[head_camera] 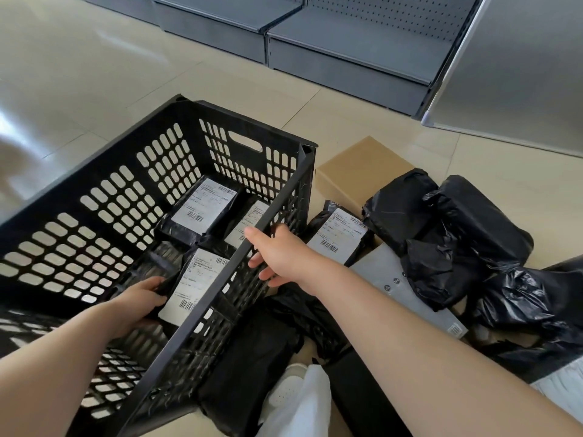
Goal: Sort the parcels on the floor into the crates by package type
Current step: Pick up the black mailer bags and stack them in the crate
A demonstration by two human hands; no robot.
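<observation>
Parcel (192, 285) in crate (277, 197) — left hand (138, 301) pinching it | right hand (277, 253) gripping rim

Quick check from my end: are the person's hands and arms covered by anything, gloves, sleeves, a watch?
Nothing is worn on either. The left hand and right hand are bare, without gloves, rings or a watch on the wrists. Both forearms are bare up to the bottom edge of the picture, with no sleeve in view.

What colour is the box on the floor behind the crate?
Plain brown cardboard box, seen in the head view, beyond the black crate.
</observation>
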